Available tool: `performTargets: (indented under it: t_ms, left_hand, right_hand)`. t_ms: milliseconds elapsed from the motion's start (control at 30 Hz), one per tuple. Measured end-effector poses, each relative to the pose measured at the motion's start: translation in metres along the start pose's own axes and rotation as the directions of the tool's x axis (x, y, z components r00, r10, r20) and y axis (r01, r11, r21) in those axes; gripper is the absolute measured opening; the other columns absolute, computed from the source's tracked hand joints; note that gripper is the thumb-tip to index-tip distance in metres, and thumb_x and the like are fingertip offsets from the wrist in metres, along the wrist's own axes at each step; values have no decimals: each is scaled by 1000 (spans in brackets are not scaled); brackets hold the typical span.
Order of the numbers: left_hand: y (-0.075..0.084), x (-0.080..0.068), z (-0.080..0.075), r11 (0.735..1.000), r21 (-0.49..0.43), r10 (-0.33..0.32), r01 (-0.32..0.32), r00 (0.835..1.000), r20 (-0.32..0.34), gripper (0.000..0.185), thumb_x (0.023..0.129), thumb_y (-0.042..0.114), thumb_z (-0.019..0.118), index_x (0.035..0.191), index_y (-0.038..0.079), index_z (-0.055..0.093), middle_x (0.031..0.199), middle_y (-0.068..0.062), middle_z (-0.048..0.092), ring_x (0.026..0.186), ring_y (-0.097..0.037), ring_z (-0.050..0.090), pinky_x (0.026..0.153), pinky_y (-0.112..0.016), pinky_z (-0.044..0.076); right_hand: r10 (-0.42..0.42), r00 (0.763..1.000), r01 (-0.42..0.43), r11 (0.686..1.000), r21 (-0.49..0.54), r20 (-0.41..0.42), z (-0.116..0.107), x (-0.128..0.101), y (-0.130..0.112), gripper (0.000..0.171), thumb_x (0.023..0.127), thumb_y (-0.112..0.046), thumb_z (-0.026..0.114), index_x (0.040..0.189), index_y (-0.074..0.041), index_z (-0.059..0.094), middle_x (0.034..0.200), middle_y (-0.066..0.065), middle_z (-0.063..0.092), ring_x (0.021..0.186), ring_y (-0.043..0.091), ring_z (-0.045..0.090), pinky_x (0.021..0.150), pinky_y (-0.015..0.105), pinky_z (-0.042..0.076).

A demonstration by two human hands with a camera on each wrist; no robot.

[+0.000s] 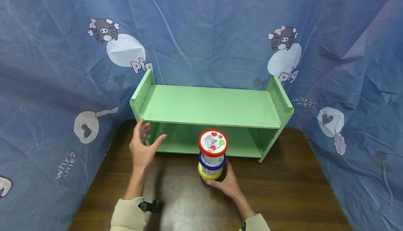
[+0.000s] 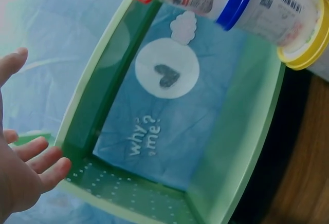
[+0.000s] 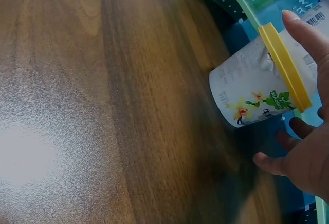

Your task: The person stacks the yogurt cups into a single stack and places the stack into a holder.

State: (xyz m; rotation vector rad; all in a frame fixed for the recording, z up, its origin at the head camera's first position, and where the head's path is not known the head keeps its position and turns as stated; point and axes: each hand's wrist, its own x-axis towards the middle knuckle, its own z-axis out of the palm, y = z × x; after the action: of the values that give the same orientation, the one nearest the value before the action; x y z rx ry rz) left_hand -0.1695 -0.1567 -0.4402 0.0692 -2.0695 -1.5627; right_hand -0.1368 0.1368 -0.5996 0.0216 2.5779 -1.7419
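Three white tubs form an upright stack on the table in front of the green shelf [image 1: 207, 105]. On top is the red-lidded tub [image 1: 213, 143], printed with strawberries. Below it comes the blue-lidded tub [image 1: 212, 161], and the yellow-lidded tub [image 3: 252, 80] is at the bottom. My right hand [image 1: 229, 182] is at the stack's lower right side, thumb and fingers spread around it; in the right wrist view the lower fingers stand apart from the yellow-lidded tub. My left hand [image 1: 143, 150] hovers by the shelf's left front corner, holding nothing, thumb and fingers spread.
The shelf has a top board between two raised side panels and a lower compartment behind the stack. A blue printed cloth [image 1: 201, 31] hangs behind and at both sides. The brown wooden table [image 1: 283, 189] extends under everything.
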Motion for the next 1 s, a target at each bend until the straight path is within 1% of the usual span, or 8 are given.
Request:
performTargets:
  t_ms: [67,133,300,467,600,700,900,1000]
  left_hand:
    - [-1,3,-3,1000,-1,-2,2,999,-33,85,71,13,85,144,8,42,132,-10,60,117,-15,58,94,-37,49]
    - [-2,6,-5,1000,1,-6,6,998,-64,83,71,11,85,143,7,43,132,-12,60,119,-24,58,93,-35,48]
    - [-5,12,-9,1000,10,-9,11,991,-131,81,70,7,84,141,5,46,130,-19,61,115,-27,58,90,-30,47]
    - [-11,20,-13,999,30,-16,21,985,-169,76,72,16,85,139,10,49,129,-16,62,116,-26,60,89,-31,47]
    - [-13,30,-11,998,52,-36,46,982,-184,73,74,26,83,137,11,50,129,-14,61,117,-25,59,92,-38,47]
    - [-14,38,-7,996,66,-48,61,981,-190,72,75,31,82,136,10,51,127,-15,61,116,-27,59,93,-41,46]
    - [-21,51,-3,991,88,-82,101,977,-194,67,77,33,80,134,13,52,123,-15,61,109,-25,58,87,-31,43]
    - [-26,54,-1,990,92,-86,104,979,-183,65,78,31,79,134,12,52,123,-16,62,108,-25,58,85,-27,41]
  right_hand:
    - [-3,1000,3,1000,-3,-1,1,0,1,121,58,-32,93,153,-10,20,156,18,33,144,36,32,117,56,25]
    - [-3,1000,3,1000,-8,0,2,0,1,122,58,-33,92,153,-10,20,156,18,33,144,36,32,117,56,26]
    - [4,1000,-4,1000,-19,-3,3,0,3,122,58,-33,93,153,-10,20,155,18,35,143,37,34,116,56,27]
    - [2,1000,-2,1000,-28,-5,4,2,5,123,57,-32,93,153,-9,20,154,19,36,142,38,35,115,57,28]
    - [10,1000,-11,1000,-24,-19,5,3,8,122,57,-33,93,153,-10,20,153,18,37,141,38,37,115,57,29]
    - [12,999,-13,999,-34,-33,7,2,8,121,57,-34,93,153,-11,22,151,18,40,139,38,40,114,56,31]
    - [-15,999,12,999,-51,-51,12,0,8,118,57,-34,92,151,-12,26,146,20,46,134,39,45,110,57,35]
    - [-15,998,12,999,-47,-61,13,-1,7,117,57,-34,92,151,-11,26,146,20,46,134,39,45,110,57,35]
